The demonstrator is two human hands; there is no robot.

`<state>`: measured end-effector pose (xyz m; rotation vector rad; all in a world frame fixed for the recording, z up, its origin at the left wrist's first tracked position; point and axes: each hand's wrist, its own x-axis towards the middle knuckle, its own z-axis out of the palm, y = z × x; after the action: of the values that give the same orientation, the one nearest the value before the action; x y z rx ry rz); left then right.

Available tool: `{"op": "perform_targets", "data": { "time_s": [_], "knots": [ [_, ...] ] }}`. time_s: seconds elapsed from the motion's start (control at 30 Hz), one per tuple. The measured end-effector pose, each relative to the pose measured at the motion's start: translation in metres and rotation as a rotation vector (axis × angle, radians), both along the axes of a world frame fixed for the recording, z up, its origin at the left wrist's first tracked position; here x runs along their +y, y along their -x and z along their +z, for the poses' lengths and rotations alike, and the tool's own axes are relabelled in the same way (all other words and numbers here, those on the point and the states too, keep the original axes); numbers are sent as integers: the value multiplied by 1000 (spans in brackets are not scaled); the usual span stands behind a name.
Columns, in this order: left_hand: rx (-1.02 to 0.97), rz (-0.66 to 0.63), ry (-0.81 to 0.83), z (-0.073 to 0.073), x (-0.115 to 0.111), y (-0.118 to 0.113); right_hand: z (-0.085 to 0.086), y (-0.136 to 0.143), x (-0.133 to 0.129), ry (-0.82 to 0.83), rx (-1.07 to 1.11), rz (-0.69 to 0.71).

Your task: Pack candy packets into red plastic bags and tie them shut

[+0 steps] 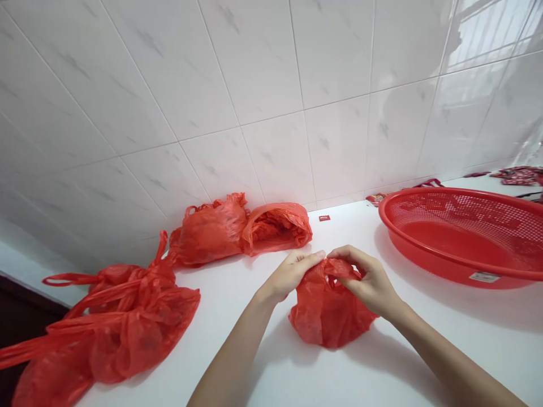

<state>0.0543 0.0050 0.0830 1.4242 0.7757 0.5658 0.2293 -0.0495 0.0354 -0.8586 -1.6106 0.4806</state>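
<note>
A red plastic bag [333, 316] rests on the white table between my hands, its lower part bulging. My left hand [294, 273] pinches the gathered top of the bag from the left. On the other side, my right hand [367, 277] is closed on the bag's top, near a small opening in the plastic. The tips of both hands nearly meet above the bag. What the bag contains cannot be made out.
Several knotted red bags [131, 328] lie at the left. Another full bag [212, 232] and an open-mouthed one [278, 226] sit by the tiled wall. A large red basket [445, 265] stands at the right. A small red packet [324, 217] lies near the wall.
</note>
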Motion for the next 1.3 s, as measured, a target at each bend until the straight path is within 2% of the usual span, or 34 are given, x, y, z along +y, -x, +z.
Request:
{"op": "perform_targets", "data": {
  "time_s": [0.1,0.23,0.33,0.53,0.7,0.83,1.03,1.2,1.3],
  "knots": [
    [-87,46,80,-3,3,-1,-1,3,0,-49,-36,-63],
    [-187,69,197,-5,3,-3,-3,4,0,-277,-148,-168],
    [-241,85,257,-6,2,-5,-4,4,0,-365,-191,-198],
    [-316,58,332,-7,4,-6,-5,6,0,-383,-206,-218],
    [-280,38,276,-7,4,-6,-4,4,-1,-441,-212,-317],
    [-275,2,291,-6,1,-7,-3,2,-2,-522,-233,-337],
    [-292,16,343,-9,6,-5,-3,1,-1,-548,-355,-441],
    [-328,11,352,-10,8,-4,-3,2,-1,-592,-348,-434],
    [-338,13,364,-9,8,-5,-4,3,0,-599,-389,-476]
  ]
}}
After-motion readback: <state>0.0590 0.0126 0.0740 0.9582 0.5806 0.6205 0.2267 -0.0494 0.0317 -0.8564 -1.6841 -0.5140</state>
